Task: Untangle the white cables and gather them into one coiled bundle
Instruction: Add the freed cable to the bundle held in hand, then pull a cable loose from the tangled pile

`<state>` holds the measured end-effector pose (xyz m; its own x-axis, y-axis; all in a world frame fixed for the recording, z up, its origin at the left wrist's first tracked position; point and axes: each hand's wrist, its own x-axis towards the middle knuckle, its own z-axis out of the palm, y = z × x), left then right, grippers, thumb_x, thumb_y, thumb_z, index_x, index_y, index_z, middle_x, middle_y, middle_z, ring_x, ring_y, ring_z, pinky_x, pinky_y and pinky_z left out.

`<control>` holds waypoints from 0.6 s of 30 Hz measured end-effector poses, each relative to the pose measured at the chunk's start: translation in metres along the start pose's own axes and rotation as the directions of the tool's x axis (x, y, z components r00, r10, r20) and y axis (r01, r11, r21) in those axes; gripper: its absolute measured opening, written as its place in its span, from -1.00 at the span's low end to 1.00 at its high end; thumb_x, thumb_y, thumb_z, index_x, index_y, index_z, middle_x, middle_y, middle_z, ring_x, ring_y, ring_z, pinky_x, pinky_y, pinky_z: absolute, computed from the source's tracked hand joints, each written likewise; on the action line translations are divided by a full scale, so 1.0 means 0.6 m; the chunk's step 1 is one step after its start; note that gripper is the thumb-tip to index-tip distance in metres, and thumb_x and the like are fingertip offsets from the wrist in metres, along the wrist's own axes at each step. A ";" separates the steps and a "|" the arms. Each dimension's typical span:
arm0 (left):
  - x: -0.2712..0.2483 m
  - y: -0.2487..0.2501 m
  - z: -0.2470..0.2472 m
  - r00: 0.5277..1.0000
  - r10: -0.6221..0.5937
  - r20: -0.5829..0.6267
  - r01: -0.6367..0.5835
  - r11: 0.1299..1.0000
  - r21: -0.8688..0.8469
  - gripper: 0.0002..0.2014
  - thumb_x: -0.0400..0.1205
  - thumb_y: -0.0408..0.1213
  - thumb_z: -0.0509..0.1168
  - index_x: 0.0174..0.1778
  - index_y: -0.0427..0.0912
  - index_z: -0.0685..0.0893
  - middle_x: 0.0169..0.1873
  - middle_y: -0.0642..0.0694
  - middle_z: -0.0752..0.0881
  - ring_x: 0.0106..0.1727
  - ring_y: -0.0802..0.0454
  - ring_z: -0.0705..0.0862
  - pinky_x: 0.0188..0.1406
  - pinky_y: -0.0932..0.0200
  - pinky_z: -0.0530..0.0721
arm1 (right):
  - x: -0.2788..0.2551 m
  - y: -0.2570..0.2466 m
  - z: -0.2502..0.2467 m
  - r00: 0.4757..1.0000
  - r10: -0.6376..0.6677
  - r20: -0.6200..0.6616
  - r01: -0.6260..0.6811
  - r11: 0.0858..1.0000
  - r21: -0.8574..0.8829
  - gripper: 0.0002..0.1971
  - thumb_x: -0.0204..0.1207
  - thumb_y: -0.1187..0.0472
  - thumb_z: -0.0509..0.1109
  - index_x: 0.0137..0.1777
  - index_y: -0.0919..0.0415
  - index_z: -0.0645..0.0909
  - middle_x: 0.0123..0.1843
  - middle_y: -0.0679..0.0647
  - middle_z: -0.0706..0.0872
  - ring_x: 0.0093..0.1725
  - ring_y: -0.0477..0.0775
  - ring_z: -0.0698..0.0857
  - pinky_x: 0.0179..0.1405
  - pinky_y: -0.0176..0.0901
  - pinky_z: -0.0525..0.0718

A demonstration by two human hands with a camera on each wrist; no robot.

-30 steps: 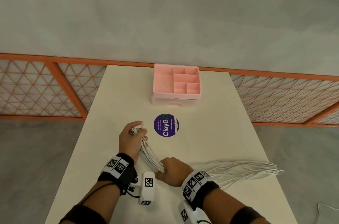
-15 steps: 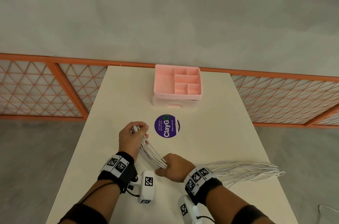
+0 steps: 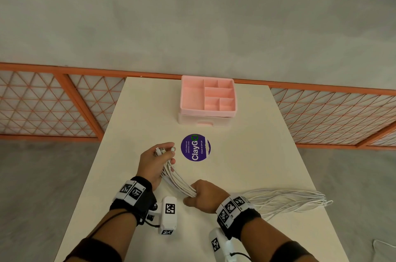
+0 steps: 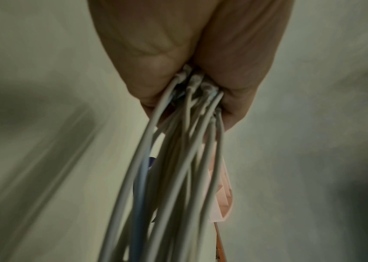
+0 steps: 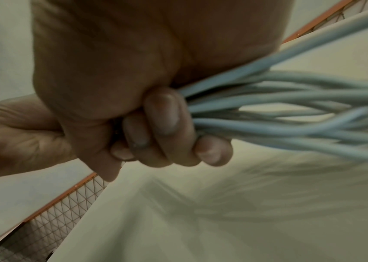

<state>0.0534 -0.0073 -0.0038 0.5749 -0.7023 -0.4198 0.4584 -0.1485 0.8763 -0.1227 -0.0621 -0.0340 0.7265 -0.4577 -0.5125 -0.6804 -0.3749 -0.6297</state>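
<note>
Several white cables run as one bunch between my two hands above the cream table. My left hand grips the connector ends, which stick out past its fingers near the purple sticker. In the left wrist view the cables leave my left hand in a tight sheaf. My right hand is fisted round the bunch lower down. Its fingers curl over the cables in the right wrist view. Behind the right wrist the loose lengths lie fanned across the table to the right, ending in bends near its edge.
A round purple sticker lies on the table just right of my left hand. A pink compartment organiser stands at the far end. Orange lattice railings run on both sides behind the table. Table edges fall away left and right.
My right hand has slid back along the bunch toward me and to the right, so more cable shows between the hands. The left hand stays near the sticker.
</note>
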 end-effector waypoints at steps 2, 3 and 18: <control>-0.002 0.000 0.001 1.000 0.002 -0.013 -0.002 1.000 -0.002 -0.78 0.60 -0.55 0.37 0.09 -0.25 0.79 -0.12 -0.18 0.79 -0.33 -0.05 0.62 -0.53 0.18 0.66 | -0.001 -0.001 -0.001 1.000 -0.006 0.001 0.006 1.000 0.008 -0.75 0.52 0.00 0.41 -0.23 0.18 0.59 -0.30 0.08 0.63 -0.29 0.06 0.60 -0.22 -0.10 0.56; -0.002 -0.001 0.001 1.000 0.006 -0.025 -0.006 1.000 -0.002 -0.79 0.60 -0.54 0.38 0.08 -0.25 0.80 -0.13 -0.19 0.79 -0.35 -0.05 0.62 -0.53 0.17 0.66 | -0.002 -0.001 -0.002 1.000 -0.007 0.002 0.007 1.000 0.012 -0.76 0.52 0.00 0.41 -0.24 0.15 0.58 -0.30 0.07 0.63 -0.30 0.05 0.60 -0.23 -0.12 0.54; 0.004 -0.008 0.015 0.970 0.065 -0.234 -0.081 0.995 -0.062 -0.69 0.43 -0.41 0.62 -0.03 -0.26 0.65 -0.41 -0.20 0.70 -0.49 -0.03 0.66 -0.47 0.11 0.68 | -0.012 0.013 -0.004 0.996 0.060 -0.062 -0.064 0.997 -0.050 -0.72 0.53 -0.12 0.41 -0.29 0.01 0.53 -0.28 -0.04 0.66 -0.27 -0.01 0.63 -0.22 -0.15 0.57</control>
<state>0.0466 -0.0145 -0.0067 0.7460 -0.5279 -0.4059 0.4513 -0.0474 0.8911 -0.1333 -0.0640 -0.0337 0.6768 -0.5282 -0.5127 -0.7291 -0.3852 -0.5657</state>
